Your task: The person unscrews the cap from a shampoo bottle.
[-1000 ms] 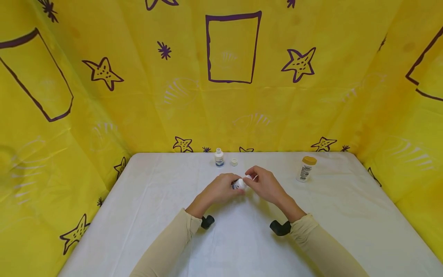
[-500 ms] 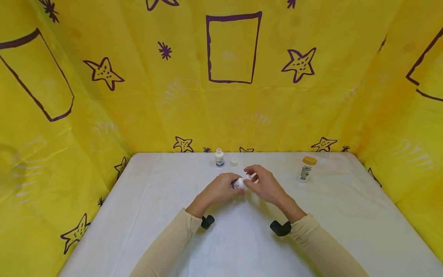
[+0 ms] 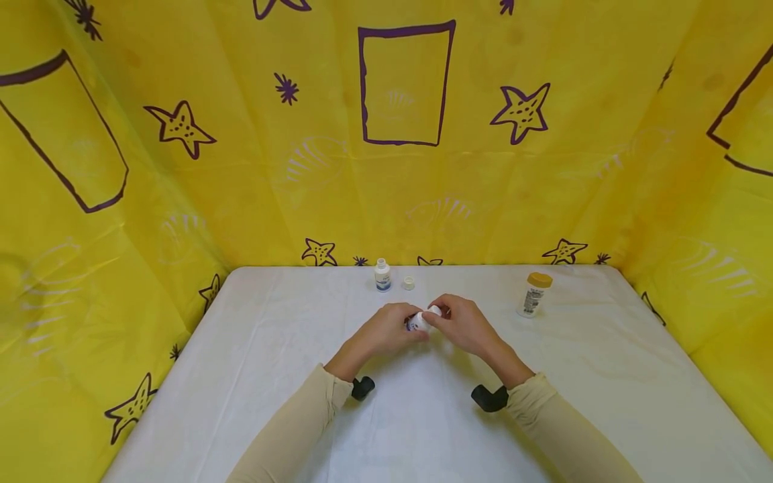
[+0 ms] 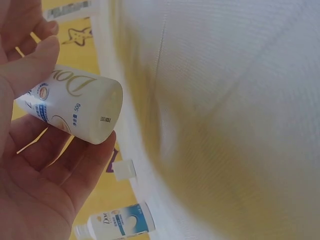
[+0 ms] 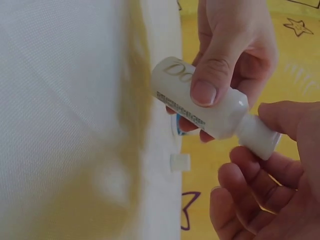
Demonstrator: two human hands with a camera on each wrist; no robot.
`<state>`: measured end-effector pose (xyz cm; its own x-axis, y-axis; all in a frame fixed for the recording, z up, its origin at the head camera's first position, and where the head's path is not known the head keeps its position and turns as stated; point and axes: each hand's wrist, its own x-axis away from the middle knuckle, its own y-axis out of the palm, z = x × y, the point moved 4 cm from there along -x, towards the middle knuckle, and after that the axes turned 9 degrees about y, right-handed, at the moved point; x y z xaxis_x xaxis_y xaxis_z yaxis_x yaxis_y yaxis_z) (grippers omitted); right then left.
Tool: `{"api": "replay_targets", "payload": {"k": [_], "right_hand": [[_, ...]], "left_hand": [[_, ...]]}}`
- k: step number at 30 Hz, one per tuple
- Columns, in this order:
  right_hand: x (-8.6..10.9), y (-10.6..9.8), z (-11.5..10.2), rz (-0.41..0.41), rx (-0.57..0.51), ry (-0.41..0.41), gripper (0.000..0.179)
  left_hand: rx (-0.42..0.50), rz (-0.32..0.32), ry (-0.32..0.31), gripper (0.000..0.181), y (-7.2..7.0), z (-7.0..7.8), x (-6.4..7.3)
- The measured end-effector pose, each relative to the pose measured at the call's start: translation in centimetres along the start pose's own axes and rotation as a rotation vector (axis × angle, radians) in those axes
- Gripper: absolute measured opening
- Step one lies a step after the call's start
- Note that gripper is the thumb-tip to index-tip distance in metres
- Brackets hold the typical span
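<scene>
My left hand (image 3: 389,329) grips a small white Dove bottle (image 5: 200,100) round its body, tilted with the neck toward my right hand (image 3: 464,325). With thumb and fingers, the right hand pinches the white cap (image 5: 257,136) at the bottle's neck. The left wrist view shows the bottle's base and gold lettering, the cap being hidden there. Beyond the hands, a second small Dove bottle (image 3: 383,276) with a blue label band stands uncapped on the table. A loose white cap (image 3: 408,283) lies beside it.
A white bottle with a yellow lid (image 3: 534,295) stands at the right on the white-covered table (image 3: 260,376). Yellow patterned cloth (image 3: 410,181) rises behind and at both sides. Dark wrist fittings (image 3: 489,398) sit below the sleeves.
My right fingers loosened and spread round the cap half a second ago, and now close on it again, slightly lower. The left hand and bottle stay nearly still.
</scene>
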<state>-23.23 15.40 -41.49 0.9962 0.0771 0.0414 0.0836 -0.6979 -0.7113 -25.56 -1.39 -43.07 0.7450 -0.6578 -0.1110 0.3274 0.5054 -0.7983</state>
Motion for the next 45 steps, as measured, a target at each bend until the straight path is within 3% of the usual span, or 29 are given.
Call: {"api": "replay_targets", "payload": {"k": [9, 13, 16, 21, 31, 38, 45], "right_hand": [[0.3, -0.3, -0.6, 0.047, -0.017, -0.186, 0.030], [0.3, -0.5, -0.9, 0.065, -0.015, -0.232, 0.031], [0.3, -0.8, -0.8, 0.085, -0.030, -0.214, 0.030], [-0.1, -0.5, -0.6, 0.070, -0.056, -0.134, 0.024], [-2.0, 2.1, -0.8, -0.024, -0.036, -0.047, 0.026], [-3.9, 3.5, -1.3, -0.044, -0.058, -0.005, 0.039], [-6.0, 4.6, -1.5, -0.020, 0.044, -0.024, 0.035]], "left_hand": [[0.000, 0.007, -0.012, 0.034, -0.5, -0.4, -0.1], [0.018, -0.009, -0.051, 0.035, -1.0, -1.0, 0.1], [0.032, 0.017, -0.077, 0.034, -1.4, -1.5, 0.4], [0.057, 0.114, -0.094, 0.038, -2.3, -2.1, 0.6], [0.083, 0.331, -0.242, 0.049, -4.1, -3.9, 1.0], [0.073, 0.416, -0.327, 0.051, -4.9, -5.5, 0.6], [0.092, 0.436, -0.402, 0.050, -5.0, -7.0, 0.1]]}}
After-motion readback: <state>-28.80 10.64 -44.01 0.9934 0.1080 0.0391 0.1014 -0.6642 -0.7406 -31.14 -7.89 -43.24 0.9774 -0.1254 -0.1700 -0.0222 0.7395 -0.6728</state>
